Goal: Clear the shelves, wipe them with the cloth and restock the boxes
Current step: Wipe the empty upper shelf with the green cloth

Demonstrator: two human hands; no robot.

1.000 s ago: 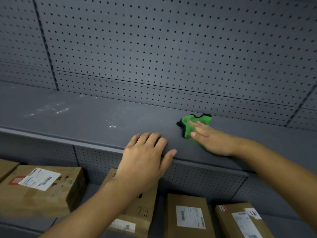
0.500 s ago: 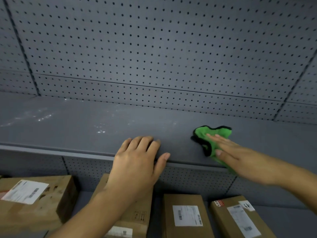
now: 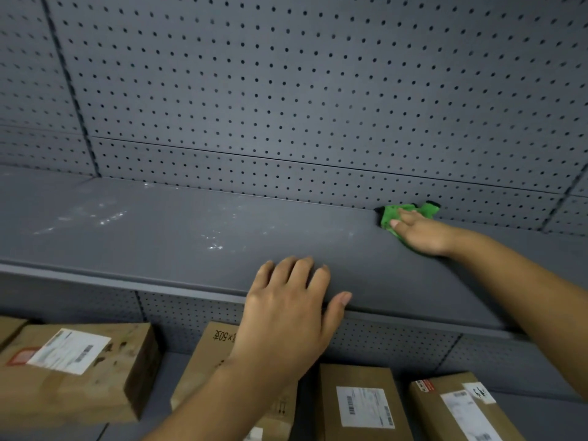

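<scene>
- The small bright-green cloth with dark trim [image 3: 389, 216] lies at the back edge of the grey metal upper shelf [image 3: 159, 246], toward its right end. It is bunched under the right hand [image 3: 421, 232].
- That hand lies flat with straight fingers, pressing the cloth down rather than gripping it. I judge a quick stroke could slide the palm off and leave the cloth behind.
- One end of the cloth is crumpled against the grey perforated back panel [image 3: 286, 90]. A fold could ride up there, and the strip along the back edge would go unwiped.
- The left hand [image 3: 286, 310] rests open on the shelf's front edge, fingers spread on top, thumb along the lip, holding nothing.
- Pale smears [image 3: 216, 241] show at the shelf's middle and toward its left end. I cannot tell whether they are moisture or dust. If damp, the bracing palm could slip or print the metal.
- The brown cardboard boxes with white labels [image 3: 73, 370] lie on the lower shelf, below the front edge. A cloth dragged over that edge would likely drop among them, and restocking onto a wet surface could soften the card.
</scene>
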